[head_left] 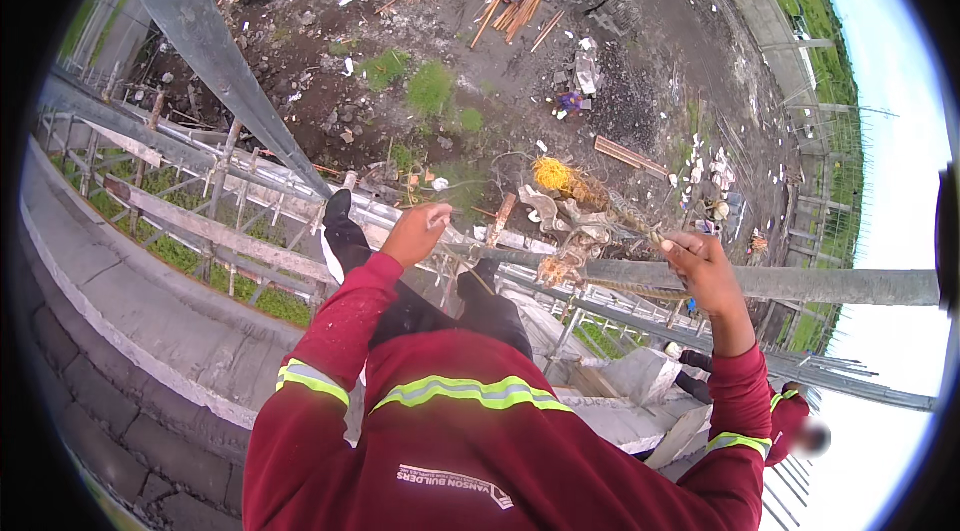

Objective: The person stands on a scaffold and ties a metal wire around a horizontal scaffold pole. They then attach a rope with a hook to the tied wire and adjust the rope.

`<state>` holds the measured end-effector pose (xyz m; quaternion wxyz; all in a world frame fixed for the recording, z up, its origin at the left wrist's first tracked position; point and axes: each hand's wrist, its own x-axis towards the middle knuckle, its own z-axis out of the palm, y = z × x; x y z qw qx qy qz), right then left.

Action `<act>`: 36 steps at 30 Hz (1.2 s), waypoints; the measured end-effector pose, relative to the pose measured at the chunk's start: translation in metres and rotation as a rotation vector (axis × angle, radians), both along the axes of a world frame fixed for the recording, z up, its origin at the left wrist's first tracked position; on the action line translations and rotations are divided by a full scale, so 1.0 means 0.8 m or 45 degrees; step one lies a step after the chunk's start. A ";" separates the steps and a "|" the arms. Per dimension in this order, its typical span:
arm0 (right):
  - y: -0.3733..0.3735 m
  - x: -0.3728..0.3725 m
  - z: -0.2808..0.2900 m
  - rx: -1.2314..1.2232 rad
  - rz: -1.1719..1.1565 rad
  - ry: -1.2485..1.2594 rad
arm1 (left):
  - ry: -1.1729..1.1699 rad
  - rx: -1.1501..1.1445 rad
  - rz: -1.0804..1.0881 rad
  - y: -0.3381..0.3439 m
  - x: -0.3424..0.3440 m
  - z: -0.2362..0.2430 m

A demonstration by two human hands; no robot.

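My right hand point(703, 269) is closed on a tan rope point(632, 221), which runs from its fingertips toward a bundle of yellow rope point(553, 174). Beside that bundle hang pale, dirty sacks or cloth point(566, 221), seen against the ground far below. My left hand point(418, 234) is raised in front of my body, its fingers curled into a fist; what it holds, if anything, I cannot make out. Under the right hand passes a grey metal pipe point(830, 284), with a twisted rope point(625, 288) lying along it.
Another grey pipe point(205, 41) slants down at the left. Scaffold frames point(215, 191) stand along a concrete ledge point(150, 316). A co-worker point(790, 423) in a maroon top is at the lower right. Far below lie timber point(528, 3), rubble and two people.
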<state>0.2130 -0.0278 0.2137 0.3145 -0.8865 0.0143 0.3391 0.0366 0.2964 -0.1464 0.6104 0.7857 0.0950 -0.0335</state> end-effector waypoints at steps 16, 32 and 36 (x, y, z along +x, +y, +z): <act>-0.045 -0.098 0.241 0.145 0.084 -0.162 | -0.138 -0.139 -0.757 -0.071 0.119 0.105; 0.014 -0.074 -0.013 -0.020 0.460 0.165 | -0.419 -0.560 0.578 0.060 0.235 0.196; 0.009 -0.067 -0.144 0.192 0.267 0.262 | -0.474 -0.610 0.624 0.100 0.118 0.189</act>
